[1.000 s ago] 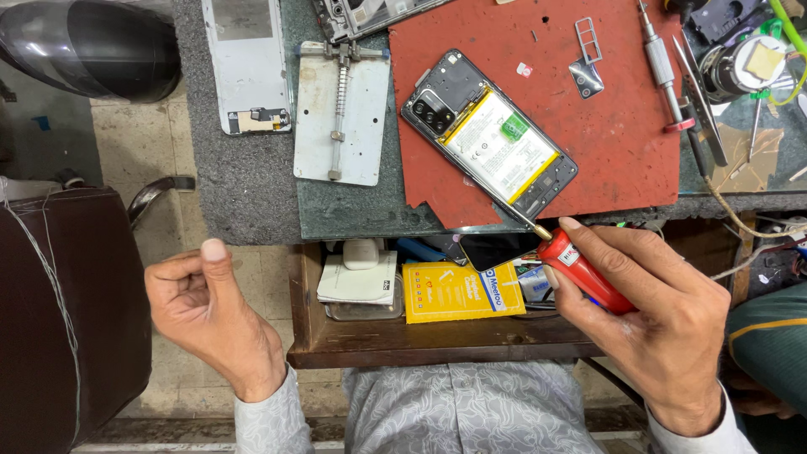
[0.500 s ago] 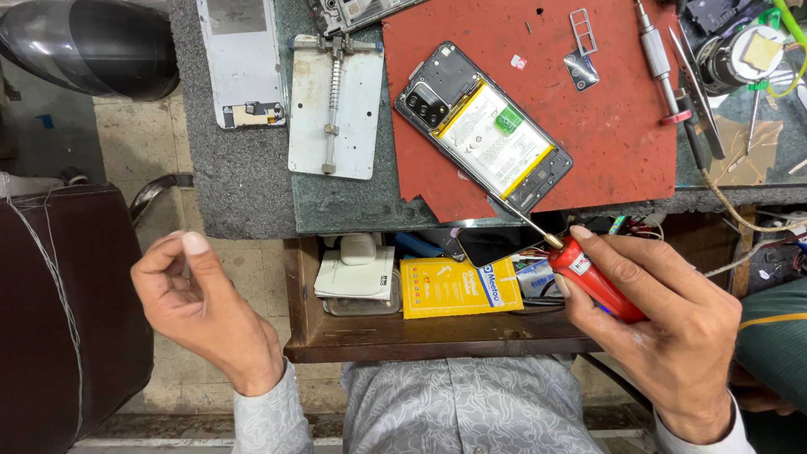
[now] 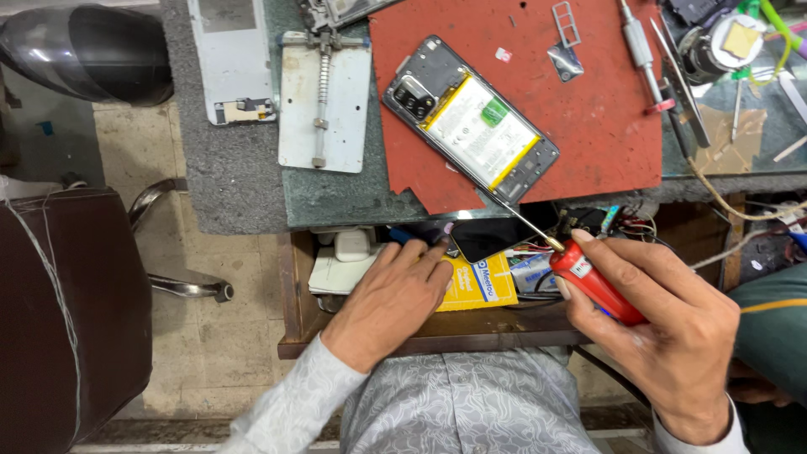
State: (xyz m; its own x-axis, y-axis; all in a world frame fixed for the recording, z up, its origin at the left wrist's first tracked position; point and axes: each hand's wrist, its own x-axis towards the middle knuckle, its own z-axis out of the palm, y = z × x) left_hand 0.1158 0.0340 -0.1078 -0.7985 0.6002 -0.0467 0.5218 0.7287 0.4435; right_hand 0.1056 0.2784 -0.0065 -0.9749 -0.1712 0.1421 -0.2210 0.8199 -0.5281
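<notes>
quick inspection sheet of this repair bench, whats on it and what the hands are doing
surface: grey bench with a red mat on top
job's things: opened phone lies back up on the mat, battery showing; red screwdriver points its tip toward the phone's lower edge
clutter: white holder plate, phone screen panel, tweezers, open drawer with a yellow packet and a white charger
hands: right hand grips the screwdriver; left hand reaches into the drawer, holding nothing that shows
cables: loose wires at the bench's right edge
surroundings: brown chair, tiled floor
</notes>
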